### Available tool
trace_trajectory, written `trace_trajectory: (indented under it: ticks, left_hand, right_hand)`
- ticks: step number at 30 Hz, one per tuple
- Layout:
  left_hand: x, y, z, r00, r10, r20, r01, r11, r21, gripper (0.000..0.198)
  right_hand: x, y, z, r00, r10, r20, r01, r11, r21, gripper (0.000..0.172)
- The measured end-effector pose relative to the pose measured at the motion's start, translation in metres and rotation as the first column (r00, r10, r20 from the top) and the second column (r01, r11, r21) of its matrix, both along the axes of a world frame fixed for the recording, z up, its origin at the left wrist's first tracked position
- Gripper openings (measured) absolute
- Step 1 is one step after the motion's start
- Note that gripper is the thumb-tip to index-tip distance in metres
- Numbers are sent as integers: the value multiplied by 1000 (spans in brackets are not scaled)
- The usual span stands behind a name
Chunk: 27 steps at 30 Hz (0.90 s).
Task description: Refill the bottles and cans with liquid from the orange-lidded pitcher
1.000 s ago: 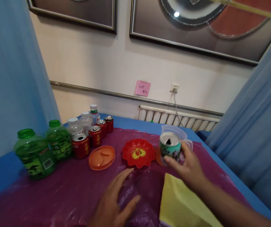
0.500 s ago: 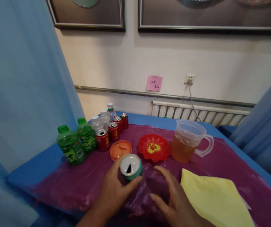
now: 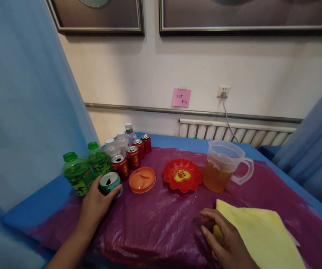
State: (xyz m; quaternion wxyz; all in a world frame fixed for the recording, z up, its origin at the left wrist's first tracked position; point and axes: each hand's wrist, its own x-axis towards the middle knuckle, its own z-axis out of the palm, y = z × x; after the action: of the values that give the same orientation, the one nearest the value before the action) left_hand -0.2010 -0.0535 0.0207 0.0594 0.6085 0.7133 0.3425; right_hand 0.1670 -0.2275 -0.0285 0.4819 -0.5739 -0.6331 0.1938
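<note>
My left hand (image 3: 97, 201) is wrapped round an opened teal drink can (image 3: 109, 183), upright at the left of the purple plastic sheet (image 3: 152, 220). Just behind that can stand several red cans (image 3: 133, 157) in a slanting row. Two green bottles (image 3: 78, 173) are close to my left fingers. An orange lid-like dish (image 3: 142, 180) lies to the can's right. At the lower right, my right hand (image 3: 225, 235) has its fingers slightly curled and apart, holding nothing, beside a folded yellow cloth (image 3: 261, 231).
A red scalloped plate (image 3: 182, 175) lies mid-table. To its right stands a clear plastic jug (image 3: 222, 168) of amber liquid. Clear bottles with white caps (image 3: 113, 149) line the back left. Blue curtains (image 3: 31, 93) hang at both sides; a radiator (image 3: 233, 130) runs along the wall.
My left hand has carried the teal can left, from the front middle to beside the green bottles and red cans. My right hand has drawn away to the right, towards the yellow cloth.
</note>
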Motion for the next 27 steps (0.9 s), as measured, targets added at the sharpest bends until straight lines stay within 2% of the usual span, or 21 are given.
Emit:
trace_trajectory:
  ticks: [3,5,7,8,10,12,15,18,22,25,27]
  left_hand:
    - [2,-6,-2,999,-2,-33,3,1000,25,82]
    - [7,-16,-3,992,40,-119,-21,988,156,85]
    - [16,-30,-6,970,36,-241,43,948,314,74]
    - [23,-37,-9,953,-21,-302,128,931,340,64]
    - [39,-47,-14,886,-236,-399,355,899,255,43]
    - [56,-48,-15,807,-382,-450,471,876,102,35]
    - [76,-34,-10,739,-454,-498,461,880,-118,33]
    - [84,-17,-2,696,-508,-509,416,862,-291,28]
    - [81,-10,-1,688,-505,-521,397,863,-312,31]
    - [78,-17,0,720,-491,-490,416,871,-261,31]
    - [79,-25,7,745,-492,-450,444,870,-216,29]
  right_hand:
    - [4,-1,3,999,32,8,-32,999,-13,23]
    - [4,-1,2,999,38,16,-38,999,-1,23]
    - [2,-1,0,999,38,25,-39,999,22,23]
    - [1,-1,-1,999,40,25,-40,999,28,24]
    - [-4,-1,-4,998,53,18,-54,998,24,25]
    - [-8,-1,-5,996,83,8,-83,996,11,25]
    - [-11,-1,-4,991,136,7,-136,991,1,26]
    - [-11,-3,-3,989,148,13,-148,989,8,27]
    - [-8,-5,-2,987,158,18,-158,987,26,27]
    - [-6,-6,-2,985,167,38,-168,985,33,27]
    - [-5,-7,-3,985,160,59,-162,986,38,29]
